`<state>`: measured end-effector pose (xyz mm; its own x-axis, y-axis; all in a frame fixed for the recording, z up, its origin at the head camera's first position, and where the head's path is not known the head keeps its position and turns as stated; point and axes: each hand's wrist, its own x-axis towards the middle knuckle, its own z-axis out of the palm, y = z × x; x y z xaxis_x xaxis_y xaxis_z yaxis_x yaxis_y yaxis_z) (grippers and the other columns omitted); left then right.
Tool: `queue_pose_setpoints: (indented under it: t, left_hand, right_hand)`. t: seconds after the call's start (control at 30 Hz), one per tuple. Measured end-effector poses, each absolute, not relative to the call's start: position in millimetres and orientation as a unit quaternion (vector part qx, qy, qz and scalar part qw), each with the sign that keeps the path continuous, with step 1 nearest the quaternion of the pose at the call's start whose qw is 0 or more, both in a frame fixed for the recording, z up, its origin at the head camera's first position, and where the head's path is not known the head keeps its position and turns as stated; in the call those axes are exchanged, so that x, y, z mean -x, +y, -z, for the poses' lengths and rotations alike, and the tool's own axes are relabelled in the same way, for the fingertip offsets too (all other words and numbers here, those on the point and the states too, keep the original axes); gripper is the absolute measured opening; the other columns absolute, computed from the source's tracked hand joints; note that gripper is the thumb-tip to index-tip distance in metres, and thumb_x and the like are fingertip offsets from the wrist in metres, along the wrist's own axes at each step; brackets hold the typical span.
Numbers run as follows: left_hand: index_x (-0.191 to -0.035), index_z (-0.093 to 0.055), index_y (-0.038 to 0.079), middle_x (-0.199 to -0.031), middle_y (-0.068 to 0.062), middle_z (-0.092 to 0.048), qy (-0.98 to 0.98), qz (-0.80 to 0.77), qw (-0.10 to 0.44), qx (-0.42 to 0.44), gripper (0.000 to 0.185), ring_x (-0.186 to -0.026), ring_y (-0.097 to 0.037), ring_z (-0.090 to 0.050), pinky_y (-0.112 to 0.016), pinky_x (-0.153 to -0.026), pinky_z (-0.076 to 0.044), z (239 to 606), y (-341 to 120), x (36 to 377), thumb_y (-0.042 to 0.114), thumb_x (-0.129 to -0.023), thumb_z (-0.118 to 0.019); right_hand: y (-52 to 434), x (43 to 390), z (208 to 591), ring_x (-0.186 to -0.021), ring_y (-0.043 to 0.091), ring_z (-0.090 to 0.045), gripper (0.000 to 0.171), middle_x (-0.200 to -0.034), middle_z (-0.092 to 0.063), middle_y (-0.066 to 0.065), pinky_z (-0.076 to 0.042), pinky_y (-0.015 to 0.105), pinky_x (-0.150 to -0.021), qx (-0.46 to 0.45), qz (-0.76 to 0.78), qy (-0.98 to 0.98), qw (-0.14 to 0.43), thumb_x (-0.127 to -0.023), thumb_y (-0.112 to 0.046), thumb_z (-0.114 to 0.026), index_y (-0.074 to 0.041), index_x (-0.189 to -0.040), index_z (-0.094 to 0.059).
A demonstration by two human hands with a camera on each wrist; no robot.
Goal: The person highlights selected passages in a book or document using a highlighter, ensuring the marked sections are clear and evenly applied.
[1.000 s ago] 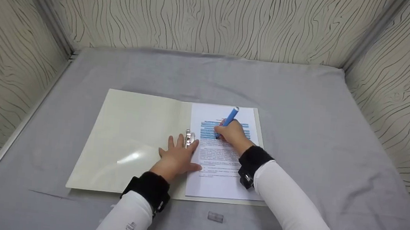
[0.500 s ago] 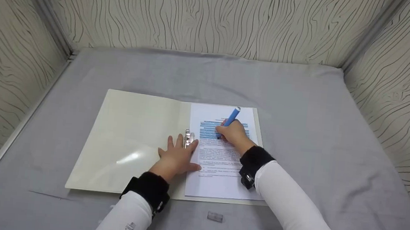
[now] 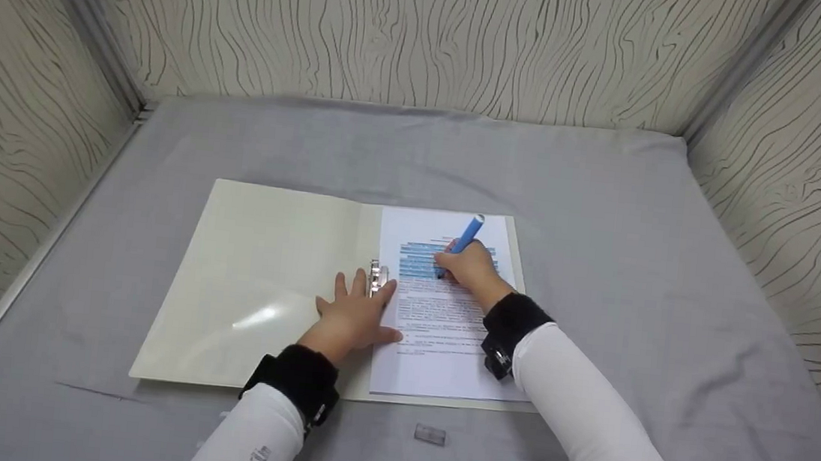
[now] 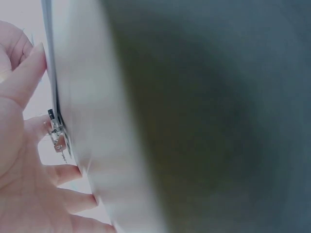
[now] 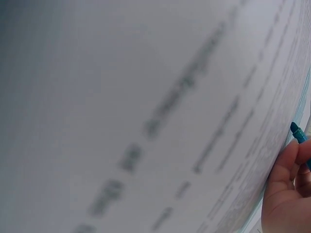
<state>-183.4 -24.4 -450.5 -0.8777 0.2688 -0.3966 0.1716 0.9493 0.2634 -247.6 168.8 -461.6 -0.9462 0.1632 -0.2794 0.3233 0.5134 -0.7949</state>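
My right hand (image 3: 469, 265) pinches a blue marker (image 3: 469, 232), its dark tip down at the printed text on a white sheet (image 3: 434, 379). Bands of blue colour cover the upper lines of that sheet, and the lower lines are plain black print. In the right wrist view the marker (image 5: 298, 132) shows its bare tip beyond the fingers. My left hand (image 3: 353, 319) lies with fingers spread across the inner fold of the open cream folder (image 3: 264, 262), thumb on the sheet's left edge. Beside its fingertips is the folder's metal clip (image 3: 377, 276), also visible in the left wrist view.
A small clear grey cap-like piece (image 3: 430, 434) lies on the grey cloth (image 3: 609, 204) in front of the folder. Wood-patterned panels (image 3: 429, 36) stand at the back and both sides.
The right hand and marker have slid slightly to the right along a text line, and blue follows the tip. My left hand stays in place.
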Motion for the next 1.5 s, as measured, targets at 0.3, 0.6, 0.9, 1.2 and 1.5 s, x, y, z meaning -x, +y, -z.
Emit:
queue_pose_setpoints:
  t: [0.3,0.6,0.9,1.2,1.5]
  left_hand:
    - [-0.148,-0.027,0.032,-0.153,-0.020,-0.008,0.963,-0.112,0.218,-0.115,0.082,-0.136,-0.048,-0.002,-0.072,-0.096,-0.018,448.4,-24.4,182.3,0.056,-0.079,-0.065]
    - [-0.147,-0.028,0.031,-0.153,-0.019,-0.011,0.965,-0.113,0.210,-0.114,0.083,-0.137,-0.047,-0.003,-0.071,-0.096,-0.018,450.5,-23.5,182.1,0.055,-0.077,-0.067]
    - [-0.147,-0.028,0.031,-0.153,-0.019,-0.010,0.964,-0.116,0.212,-0.114,0.083,-0.136,-0.048,-0.003,-0.072,-0.096,-0.017,451.5,-23.9,183.0,0.055,-0.077,-0.066]
    - [-0.147,-0.028,0.031,-0.154,-0.019,-0.009,0.963,-0.120,0.214,-0.114,0.083,-0.136,-0.047,-0.002,-0.072,-0.096,-0.017,452.8,-24.4,183.7,0.055,-0.078,-0.066]
    - [-0.147,-0.028,0.031,-0.153,-0.020,-0.009,0.962,-0.123,0.214,-0.115,0.083,-0.136,-0.048,-0.002,-0.072,-0.095,-0.017,451.2,-25.5,182.8,0.055,-0.078,-0.066]
  right_hand:
    - [171.1,246.5,461.1,-0.050,0.009,-0.046,0.015,-0.059,-0.048,-0.002,-0.037,0.021,-0.049,-0.144,0.481,0.861,0.079,-0.081,-0.015,-0.064,-0.008,-0.081,-0.051]
    - [174.1,245.7,460.3,-0.049,0.009,-0.044,0.017,-0.057,-0.047,-0.002,-0.037,0.022,-0.049,-0.138,0.477,0.864,0.084,-0.083,-0.016,-0.064,-0.008,-0.078,-0.049]
    - [177.8,246.6,460.2,-0.051,0.009,-0.046,0.016,-0.060,-0.049,-0.001,-0.036,0.023,-0.050,-0.144,0.471,0.867,0.081,-0.082,-0.016,-0.065,-0.006,-0.084,-0.052]
    - [180.3,247.5,461.9,-0.052,0.010,-0.047,0.017,-0.061,-0.050,-0.001,-0.037,0.023,-0.050,-0.152,0.472,0.865,0.082,-0.081,-0.017,-0.066,-0.008,-0.082,-0.051]
    - [183.9,245.9,461.4,-0.050,0.009,-0.048,0.014,-0.060,-0.050,-0.002,-0.038,0.021,-0.049,-0.154,0.471,0.865,0.081,-0.080,-0.015,-0.063,-0.008,-0.082,-0.051]
